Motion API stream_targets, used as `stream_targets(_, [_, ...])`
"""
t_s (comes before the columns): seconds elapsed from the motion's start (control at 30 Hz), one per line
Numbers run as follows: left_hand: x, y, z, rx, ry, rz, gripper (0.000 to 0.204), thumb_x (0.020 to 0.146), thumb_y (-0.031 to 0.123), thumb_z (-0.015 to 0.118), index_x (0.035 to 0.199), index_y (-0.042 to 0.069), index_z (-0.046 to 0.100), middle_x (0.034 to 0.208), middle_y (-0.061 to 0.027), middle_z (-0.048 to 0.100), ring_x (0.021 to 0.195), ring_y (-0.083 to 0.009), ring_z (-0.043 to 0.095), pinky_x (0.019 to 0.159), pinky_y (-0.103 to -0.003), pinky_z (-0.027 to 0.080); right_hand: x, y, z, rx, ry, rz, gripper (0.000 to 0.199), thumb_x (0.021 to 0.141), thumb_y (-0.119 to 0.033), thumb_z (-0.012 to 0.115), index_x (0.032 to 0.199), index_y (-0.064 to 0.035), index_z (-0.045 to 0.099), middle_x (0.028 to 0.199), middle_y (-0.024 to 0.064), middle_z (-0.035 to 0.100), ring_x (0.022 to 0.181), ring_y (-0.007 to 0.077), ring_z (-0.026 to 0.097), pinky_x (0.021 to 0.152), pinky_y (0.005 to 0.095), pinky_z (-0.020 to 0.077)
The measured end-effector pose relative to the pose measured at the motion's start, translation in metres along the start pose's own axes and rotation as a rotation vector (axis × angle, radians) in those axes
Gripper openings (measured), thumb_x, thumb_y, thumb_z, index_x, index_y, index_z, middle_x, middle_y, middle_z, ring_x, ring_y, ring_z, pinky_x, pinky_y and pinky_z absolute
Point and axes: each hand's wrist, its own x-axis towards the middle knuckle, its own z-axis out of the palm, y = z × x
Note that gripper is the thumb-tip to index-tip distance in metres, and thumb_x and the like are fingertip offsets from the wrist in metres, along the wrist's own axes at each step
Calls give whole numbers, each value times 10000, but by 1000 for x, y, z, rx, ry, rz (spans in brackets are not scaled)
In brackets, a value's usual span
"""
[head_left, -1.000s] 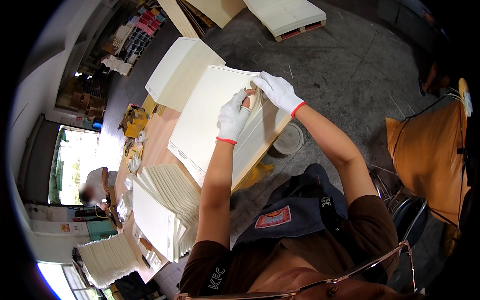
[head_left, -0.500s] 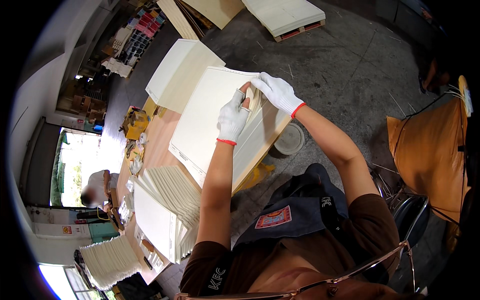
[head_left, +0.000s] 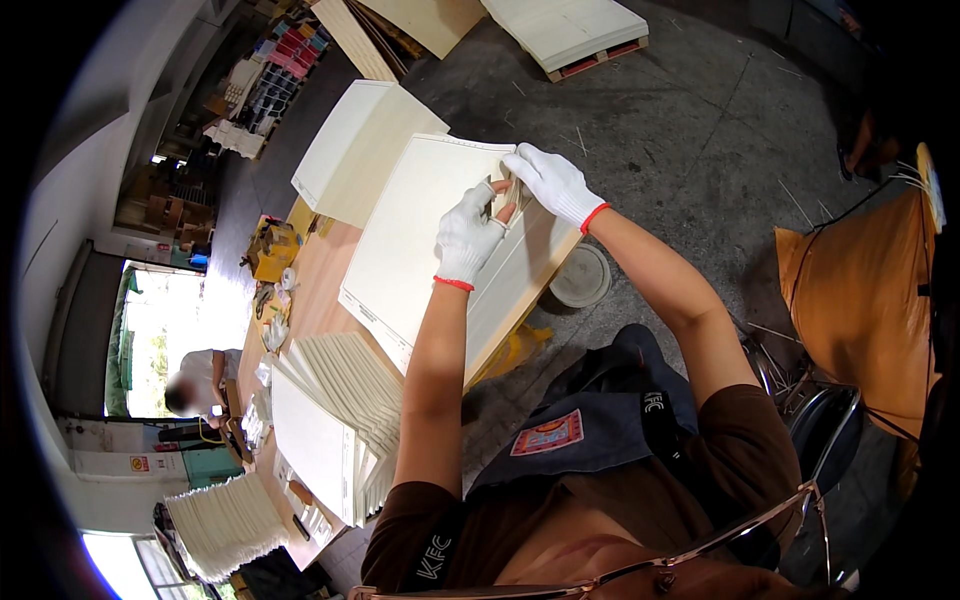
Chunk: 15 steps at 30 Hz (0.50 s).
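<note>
A stack of large white sheets (head_left: 410,215) lies on the wooden table in front of me, its right edges fanned and lifted near the far corner. My right hand (head_left: 553,185), in a white knitted glove with a red cuff, is closed over that far right corner. On the top sheet rests my left hand (head_left: 468,238), in a similar glove with bare fingertips showing. Its bare thumb and finger are apart and touch the fanned edges beside my right hand. The undersides of the sheets are hidden.
A fanned white stack (head_left: 335,420) stands at the table's near left, and another pale panel stack (head_left: 365,145) lies beyond. A round bucket (head_left: 580,277) stands right of the table, an orange sack (head_left: 855,310) farther right. A co-worker (head_left: 200,380) sits at the left.
The bare fingertips of my left hand have shifted right and slightly down along the sheet edges. My right hand stays at the corner. The co-worker has moved slightly.
</note>
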Motion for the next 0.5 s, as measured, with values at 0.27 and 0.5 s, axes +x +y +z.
stream_targets(0.27, [-1,-7,5,-14,82,52,307,928,187,655,1225,252,699,1016,-90,702,855,-297,704,781,-384,559,-1,0,-1,28,-5,22,518,1019,-567,405,1084,-82,574,960,241,684,946,448,648,800,504,488])
stream_targets(0.5, [0,-9,4,-11,16,83,333,912,229,686,1245,212,693,1078,-127,727,985,-282,710,857,-355,549,0,7,5,42,48,-11,513,1023,-565,406,1042,-74,551,929,241,672,930,459,637,788,518,478])
